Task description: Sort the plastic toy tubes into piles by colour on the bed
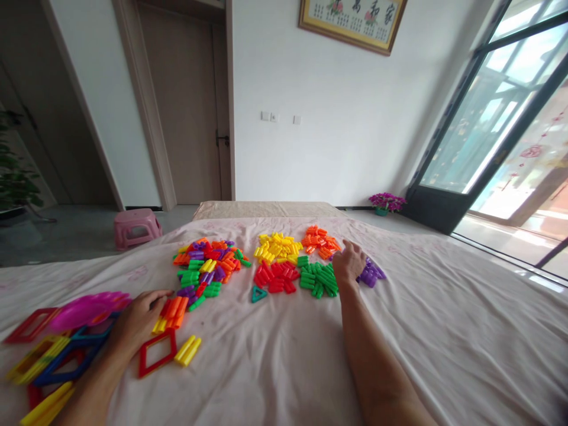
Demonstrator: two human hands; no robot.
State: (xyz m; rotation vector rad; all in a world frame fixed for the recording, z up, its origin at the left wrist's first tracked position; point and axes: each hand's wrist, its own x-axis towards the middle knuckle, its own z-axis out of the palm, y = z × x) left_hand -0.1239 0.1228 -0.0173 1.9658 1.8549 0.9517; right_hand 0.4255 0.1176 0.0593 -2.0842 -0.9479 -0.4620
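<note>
My right hand [349, 262] reaches over the cloth between the green pile [318, 278] and the purple pile [371, 273]; its fingers are bent, and whatever they may hold is hidden. My left hand [141, 316] rests beside orange pieces [177, 310] at the left, thumb and forefinger extended and apart. Just beyond it lies a mixed-colour heap [208, 266]. Yellow [277, 247], red [276, 276] and orange [320, 241] piles sit in the middle, with a teal triangle [258, 294] in front of the red one.
A red diamond frame [142, 361] and yellow pieces [188, 351] lie near my left hand. Further left are a magenta plate [84, 310], blue frames [48, 374] and yellow frames [38, 358]. A pink stool [137, 228] stands beyond the bed-like cloth surface [275, 367].
</note>
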